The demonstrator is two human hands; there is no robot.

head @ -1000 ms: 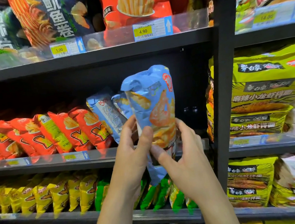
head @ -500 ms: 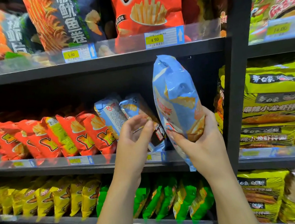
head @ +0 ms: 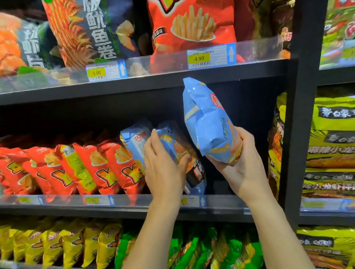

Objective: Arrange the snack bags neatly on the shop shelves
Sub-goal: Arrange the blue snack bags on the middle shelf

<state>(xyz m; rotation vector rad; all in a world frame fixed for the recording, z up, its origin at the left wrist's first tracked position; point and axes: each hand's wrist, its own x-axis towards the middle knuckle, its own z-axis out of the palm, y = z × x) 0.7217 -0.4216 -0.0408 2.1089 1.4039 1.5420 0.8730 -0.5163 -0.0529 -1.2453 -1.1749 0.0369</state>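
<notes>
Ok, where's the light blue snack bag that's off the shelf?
Head view, right of centre: the light blue plastic snack bag is held upright in the right hand, just right of the two shelved blue bags.

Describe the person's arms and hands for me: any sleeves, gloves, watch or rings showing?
The left forearm and the right forearm are bare down to the bottom edge of the picture; no sleeve shows. The left hand and the right hand wear no gloves. No ring, watch or wristband is visible on the sides that face the camera.
</notes>
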